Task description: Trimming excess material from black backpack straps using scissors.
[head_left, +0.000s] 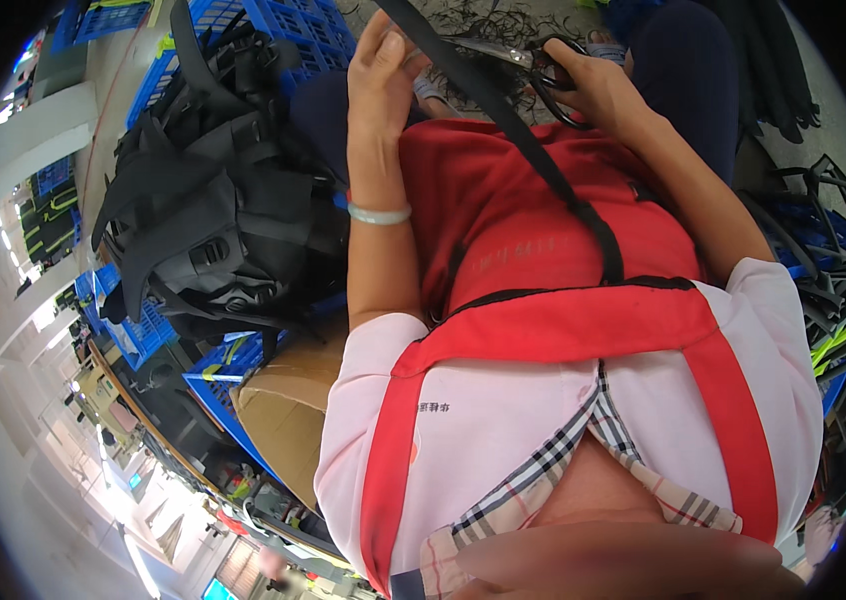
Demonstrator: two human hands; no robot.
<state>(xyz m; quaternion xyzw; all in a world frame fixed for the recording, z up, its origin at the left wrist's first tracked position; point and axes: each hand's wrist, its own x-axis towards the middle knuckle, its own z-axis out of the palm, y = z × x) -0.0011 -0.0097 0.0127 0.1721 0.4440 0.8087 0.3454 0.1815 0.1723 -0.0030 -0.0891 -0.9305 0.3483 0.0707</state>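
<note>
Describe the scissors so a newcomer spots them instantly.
Find the red apron mid-picture, then the right hand just above its upper edge. It holds the scissors by black looped handles, blades pointing left toward a long black strap. Shiny silvery metal sets them apart from that dull strap.

view: head, left fisheye | faces: steeply down | range: close above wearer's torso [543,395]

Bright tube lights [140,562] at left; lower left washed out by glare; scissors [515,55] glint; black pile [213,220] dim; edges bend toward dark rim; bottom patch blurred.
</note>
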